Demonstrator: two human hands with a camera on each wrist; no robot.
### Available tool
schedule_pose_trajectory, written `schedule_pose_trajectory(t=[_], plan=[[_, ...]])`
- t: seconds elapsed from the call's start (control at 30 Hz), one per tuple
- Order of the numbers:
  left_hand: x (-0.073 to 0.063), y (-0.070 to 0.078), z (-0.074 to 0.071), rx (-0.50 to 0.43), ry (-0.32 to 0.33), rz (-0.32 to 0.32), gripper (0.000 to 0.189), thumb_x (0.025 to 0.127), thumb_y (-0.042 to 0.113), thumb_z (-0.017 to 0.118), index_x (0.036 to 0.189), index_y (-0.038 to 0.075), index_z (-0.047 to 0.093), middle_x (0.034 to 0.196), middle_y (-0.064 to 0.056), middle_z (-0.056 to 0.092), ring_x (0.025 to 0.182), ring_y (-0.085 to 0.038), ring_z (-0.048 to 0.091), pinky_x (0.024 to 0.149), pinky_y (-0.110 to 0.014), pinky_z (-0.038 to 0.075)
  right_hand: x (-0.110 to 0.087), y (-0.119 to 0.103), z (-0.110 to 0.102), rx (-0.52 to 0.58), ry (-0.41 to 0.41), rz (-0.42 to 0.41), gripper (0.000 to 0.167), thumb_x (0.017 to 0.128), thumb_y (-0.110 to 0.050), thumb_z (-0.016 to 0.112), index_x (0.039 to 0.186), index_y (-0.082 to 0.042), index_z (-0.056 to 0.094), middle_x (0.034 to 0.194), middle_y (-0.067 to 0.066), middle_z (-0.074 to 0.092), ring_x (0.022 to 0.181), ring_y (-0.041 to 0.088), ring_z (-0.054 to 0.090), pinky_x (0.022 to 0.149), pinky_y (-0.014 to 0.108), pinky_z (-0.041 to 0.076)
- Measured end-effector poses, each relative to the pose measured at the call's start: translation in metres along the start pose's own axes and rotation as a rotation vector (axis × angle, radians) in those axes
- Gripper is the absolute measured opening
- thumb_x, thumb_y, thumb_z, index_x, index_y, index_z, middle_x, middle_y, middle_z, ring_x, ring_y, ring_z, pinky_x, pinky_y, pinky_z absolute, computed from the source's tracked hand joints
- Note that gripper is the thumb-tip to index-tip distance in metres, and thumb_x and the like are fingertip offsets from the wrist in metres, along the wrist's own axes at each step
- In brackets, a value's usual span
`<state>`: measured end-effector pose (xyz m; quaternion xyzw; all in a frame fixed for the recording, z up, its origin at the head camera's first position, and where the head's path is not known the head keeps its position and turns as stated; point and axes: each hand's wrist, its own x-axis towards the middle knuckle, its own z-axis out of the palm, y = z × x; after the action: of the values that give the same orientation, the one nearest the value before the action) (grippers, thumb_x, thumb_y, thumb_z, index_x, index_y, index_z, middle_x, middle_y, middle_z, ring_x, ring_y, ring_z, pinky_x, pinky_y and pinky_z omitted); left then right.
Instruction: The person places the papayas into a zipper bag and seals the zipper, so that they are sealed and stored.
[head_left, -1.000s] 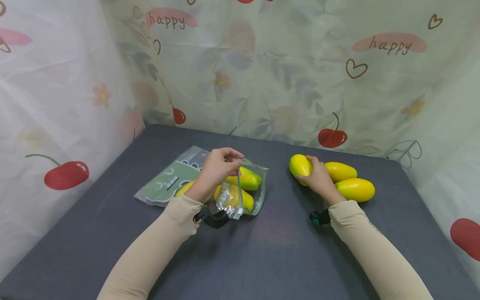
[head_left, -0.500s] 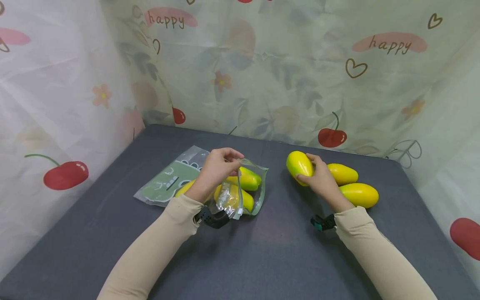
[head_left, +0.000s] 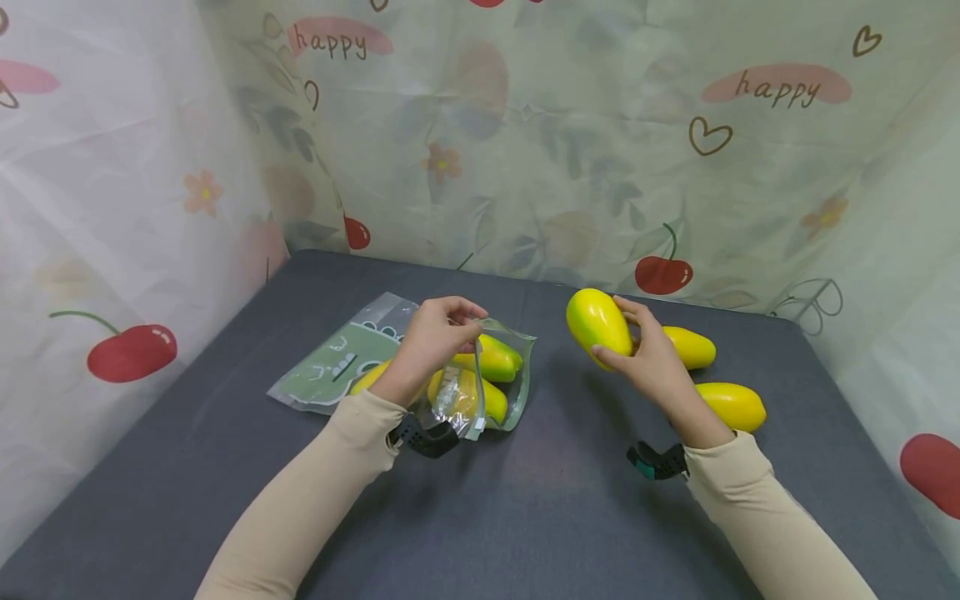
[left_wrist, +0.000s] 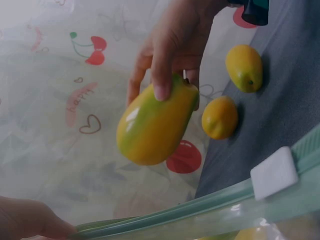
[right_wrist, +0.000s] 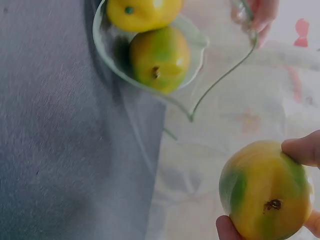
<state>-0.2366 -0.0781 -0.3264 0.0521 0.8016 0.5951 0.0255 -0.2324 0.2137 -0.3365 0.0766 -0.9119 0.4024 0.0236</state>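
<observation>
My right hand (head_left: 654, 360) grips a yellow-green papaya (head_left: 597, 325) by its narrow end and holds it above the table. In the left wrist view, thumb and fingers sit around the stem end of that papaya (left_wrist: 155, 125). My left hand (head_left: 435, 337) pinches the upper edge of a clear zip bag (head_left: 318, 375) with a green printed patch, and its mouth stands open to the right. Several papayas lie inside; one papaya (head_left: 498, 358) shows near the mouth. A white slider (left_wrist: 274, 172) sits on the bag's zip strip.
Two more papayas lie on the dark table (head_left: 510, 517) at the right, one papaya (head_left: 688, 347) behind my right hand and another papaya (head_left: 733, 406) beside the wrist. A printed curtain (head_left: 525, 167) hangs behind the table. A thin cable (head_left: 817, 300) lies at the back right corner.
My right hand has lifted the papaya off the table and moved it slightly left. The front right papaya has shifted a little right and nearer. My left hand and the bag have stayed in place.
</observation>
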Motion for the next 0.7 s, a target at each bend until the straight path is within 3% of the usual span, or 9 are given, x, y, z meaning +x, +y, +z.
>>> schedule_pose_trajectory(t=[0.17,0.4,0.7], plan=[[0.000,0.000,0.000,-0.006,-0.003,-0.012,0.025,0.088,0.007,0.060,0.111,0.002,0.068,0.086,-0.011,0.057,0.083,-0.035,0.065,0.080,-0.039,0.060,-0.012,-0.010,-0.001,0.003,0.006,-0.038,0.082,0.088,-0.028,0.070,0.153,-0.016,0.022,0.151,0.017,0.033,0.103,0.034,0.054,0.079,0.037,0.051],[-0.001,0.002,0.000,-0.014,-0.001,-0.018,0.024,0.088,0.008,0.061,0.111,0.002,0.068,0.087,-0.011,0.057,0.084,-0.036,0.065,0.082,-0.041,0.059,-0.031,-0.021,0.005,0.044,-0.017,-0.100,0.081,0.087,-0.022,0.072,0.152,-0.014,0.025,0.150,0.018,0.033,0.117,0.039,0.054,0.086,0.046,0.055],[0.000,0.001,0.000,0.009,0.013,0.003,0.019,0.087,0.007,0.060,0.104,0.006,0.069,0.084,-0.010,0.056,0.074,-0.024,0.064,0.078,-0.039,0.060,-0.044,-0.015,0.027,0.015,-0.065,-0.158,0.080,0.083,-0.015,0.075,0.149,-0.013,0.032,0.145,0.015,0.039,0.113,0.035,0.057,0.082,0.042,0.057]])
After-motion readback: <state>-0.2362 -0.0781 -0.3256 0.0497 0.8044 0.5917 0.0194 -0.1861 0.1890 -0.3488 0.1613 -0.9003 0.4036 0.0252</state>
